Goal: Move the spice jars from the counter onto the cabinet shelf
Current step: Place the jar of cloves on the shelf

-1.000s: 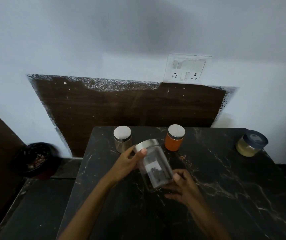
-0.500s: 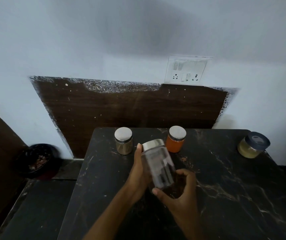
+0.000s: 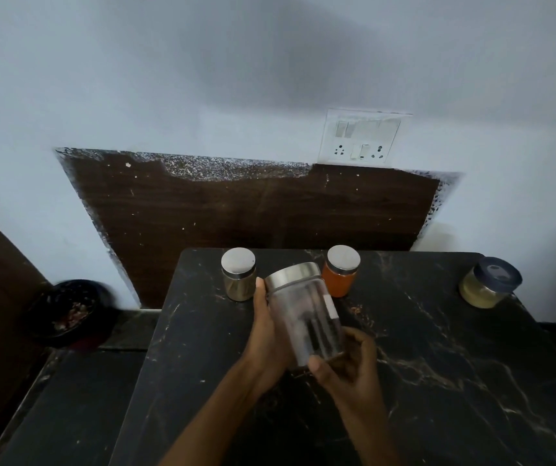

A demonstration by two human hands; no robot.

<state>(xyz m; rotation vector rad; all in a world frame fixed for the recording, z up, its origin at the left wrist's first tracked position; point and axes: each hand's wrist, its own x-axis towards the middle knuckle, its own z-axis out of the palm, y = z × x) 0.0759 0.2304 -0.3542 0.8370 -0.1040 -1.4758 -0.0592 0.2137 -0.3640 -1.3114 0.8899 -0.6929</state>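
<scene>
Spice jars counted: 4, none seen on a shelf, and the cabinet shelf was out of view. Clear jar (image 3: pixel 303 317), steel lid and dark contents, appeared raised off the counter (image 3: pixel 438 381), tilted, held in 2 hands. Left hand (image 3: pixel 266 334) was wrapped round its side, thumb up near the lid. Right hand (image 3: pixel 347 368) cupped the base, thumb on the lower edge. Both were clamped on it. Judged: carry 1 of 4 under way, 3 jars left. Beige jar (image 3: pixel 239 277) and orange jar (image 3: pixel 341 274) stood near the back edge, just behind the held one. Yellow jar (image 3: pixel 486 287), dark blue lid, stood well apart at right. Around: switchboard (image 3: pixel 362 137) on the wall, brown panel (image 3: pixel 253 213) below it, dark bowl (image 3: pixel 68 311) low at left. Nothing blocked the lift, but the 2 rear jars sat close enough to knock.
</scene>
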